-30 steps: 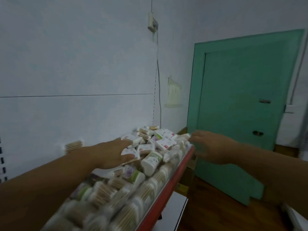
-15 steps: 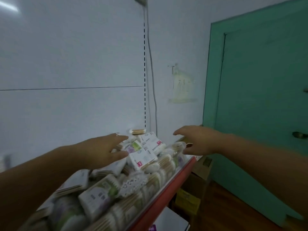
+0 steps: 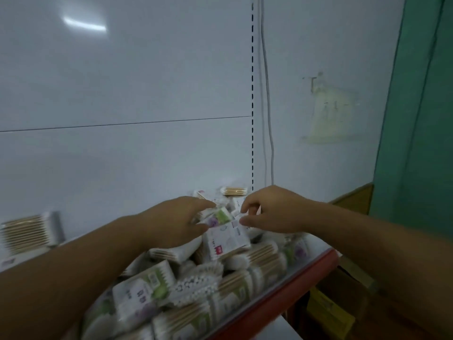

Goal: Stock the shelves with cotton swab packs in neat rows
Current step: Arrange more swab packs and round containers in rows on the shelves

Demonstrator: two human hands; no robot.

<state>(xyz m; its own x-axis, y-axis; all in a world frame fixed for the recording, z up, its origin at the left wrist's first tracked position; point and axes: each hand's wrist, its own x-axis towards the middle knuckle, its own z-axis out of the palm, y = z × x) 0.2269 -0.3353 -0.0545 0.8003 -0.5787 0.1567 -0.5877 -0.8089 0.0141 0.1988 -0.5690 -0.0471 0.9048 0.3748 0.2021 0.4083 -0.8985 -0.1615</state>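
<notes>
The left hand (image 3: 176,222) had its fingers (image 3: 208,204) curled around a green-and-purple pack (image 3: 220,215), thumb below and forefinger above. Just right of them, the right hand (image 3: 272,212) pinched the upper corner of a white pack (image 3: 226,241) between thumb and forefinger. Both packs lay on top of the heap of cotton swab packs (image 3: 196,285) beneath the fingers, on the red-edged shelf (image 3: 282,300). Well left of the fingers, a further pack (image 3: 29,231) sat by the back panel (image 3: 122,82).
</notes>
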